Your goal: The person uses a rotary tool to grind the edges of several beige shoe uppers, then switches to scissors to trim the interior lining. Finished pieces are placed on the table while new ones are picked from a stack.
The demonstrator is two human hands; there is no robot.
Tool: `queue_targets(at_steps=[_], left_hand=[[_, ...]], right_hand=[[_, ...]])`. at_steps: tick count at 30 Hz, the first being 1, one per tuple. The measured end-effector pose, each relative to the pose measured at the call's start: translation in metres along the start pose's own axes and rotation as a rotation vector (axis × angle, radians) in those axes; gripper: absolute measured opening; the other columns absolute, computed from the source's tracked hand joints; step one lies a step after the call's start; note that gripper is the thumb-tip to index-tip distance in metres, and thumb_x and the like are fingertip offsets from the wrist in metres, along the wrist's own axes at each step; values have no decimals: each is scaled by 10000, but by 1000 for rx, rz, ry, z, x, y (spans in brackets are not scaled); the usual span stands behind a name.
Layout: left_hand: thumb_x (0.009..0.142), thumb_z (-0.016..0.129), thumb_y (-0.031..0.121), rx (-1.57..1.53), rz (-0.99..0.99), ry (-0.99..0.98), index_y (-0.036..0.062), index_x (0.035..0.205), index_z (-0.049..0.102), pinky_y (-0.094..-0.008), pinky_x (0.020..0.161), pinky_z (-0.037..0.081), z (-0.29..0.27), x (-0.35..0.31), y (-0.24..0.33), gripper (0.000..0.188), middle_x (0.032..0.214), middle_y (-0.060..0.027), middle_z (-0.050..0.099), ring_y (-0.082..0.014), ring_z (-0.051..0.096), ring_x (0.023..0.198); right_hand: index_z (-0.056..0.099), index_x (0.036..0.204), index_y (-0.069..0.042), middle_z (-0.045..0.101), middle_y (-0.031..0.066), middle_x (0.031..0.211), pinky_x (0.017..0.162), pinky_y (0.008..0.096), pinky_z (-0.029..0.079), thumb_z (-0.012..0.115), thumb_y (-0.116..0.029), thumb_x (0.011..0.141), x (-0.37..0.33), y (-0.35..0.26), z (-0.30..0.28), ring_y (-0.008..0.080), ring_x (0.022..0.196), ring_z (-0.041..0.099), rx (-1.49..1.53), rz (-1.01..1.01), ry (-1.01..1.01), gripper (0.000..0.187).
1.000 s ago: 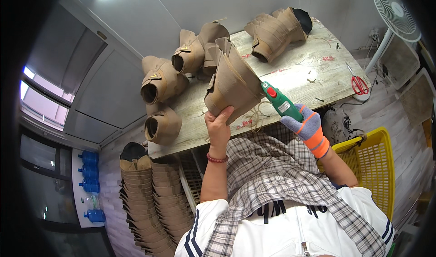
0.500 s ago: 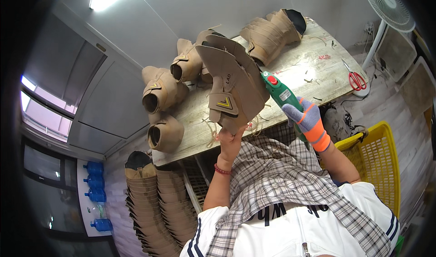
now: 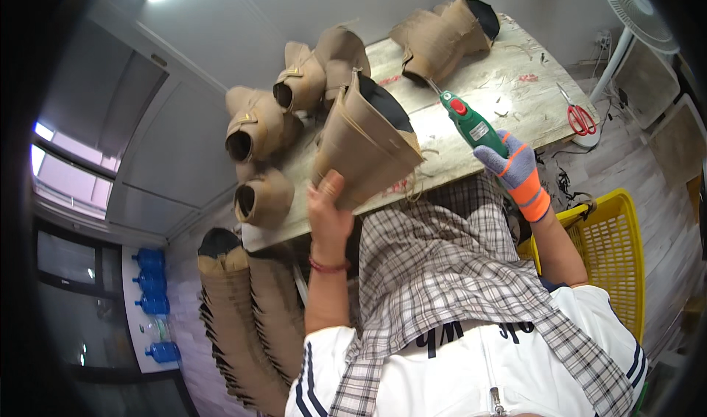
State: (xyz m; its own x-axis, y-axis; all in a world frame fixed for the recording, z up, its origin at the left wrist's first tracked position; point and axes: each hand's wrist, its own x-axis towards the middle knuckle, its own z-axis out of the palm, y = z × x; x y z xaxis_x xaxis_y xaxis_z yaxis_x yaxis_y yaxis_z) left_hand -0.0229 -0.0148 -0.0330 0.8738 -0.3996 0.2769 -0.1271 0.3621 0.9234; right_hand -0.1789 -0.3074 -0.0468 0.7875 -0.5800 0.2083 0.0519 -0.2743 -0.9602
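My bare left hand (image 3: 329, 211), a red beaded bracelet at its wrist, grips a tan boot upper (image 3: 368, 148) by its lower left side, above the table's near edge. The upper's dark lining shows at its open top, and a few loose threads hang at its right corner. In my right hand (image 3: 518, 168), gloved in grey and orange, is a green handheld power tool (image 3: 471, 121) with a red button and a thin metal tip. The tool is apart from the held upper; its tip points toward a stack of nested tan uppers (image 3: 434, 45) at the back.
Several more tan uppers (image 3: 258, 130) stand on the left of the wooden table (image 3: 541, 100). Red-handled scissors (image 3: 582, 120) and thread scraps lie at its right. Stacked uppers (image 3: 228, 306) rise at lower left. A yellow basket (image 3: 607, 262) and a white fan (image 3: 641, 8) are at right.
My left hand has moved left and turned the upper, so its strap with the yellow mark no longer shows. The tool has moved right, away from the upper.
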Motion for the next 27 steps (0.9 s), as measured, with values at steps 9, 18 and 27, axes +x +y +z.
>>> queue_targets(at_steps=[9, 18, 27], left_hand=[[1002, 487, 141, -971, -496, 5, -63, 1247, 575, -480, 1044, 462, -83, 62, 27, 331, 1278, -227, 611, -348, 597, 1175], [1005, 464, 161, -1047, -463, 49, -32, 1240, 595, -500, 1062, 440, -101, 57, 13, 331, 1261, -223, 625, -352, 586, 1191], [1004, 477, 159, -1034, -500, 69, -32, 1206, 615, -499, 1042, 459, -95, 60, -2, 310, 1222, -212, 649, -342, 610, 1156]], right_hand=[[714, 978, -48, 707, 120, 754, 613, 331, 542, 881, -447, 645, -11, 12, 2, 264, 635, 686, -428, -449, 5, 546], [731, 930, -101, 680, 118, 700, 582, 358, 531, 862, -470, 637, -7, 8, 7, 296, 613, 664, -546, -530, -51, 488], [731, 907, -99, 663, 107, 693, 580, 364, 520, 861, -447, 643, -8, -1, 10, 301, 627, 649, -481, -547, -116, 456]])
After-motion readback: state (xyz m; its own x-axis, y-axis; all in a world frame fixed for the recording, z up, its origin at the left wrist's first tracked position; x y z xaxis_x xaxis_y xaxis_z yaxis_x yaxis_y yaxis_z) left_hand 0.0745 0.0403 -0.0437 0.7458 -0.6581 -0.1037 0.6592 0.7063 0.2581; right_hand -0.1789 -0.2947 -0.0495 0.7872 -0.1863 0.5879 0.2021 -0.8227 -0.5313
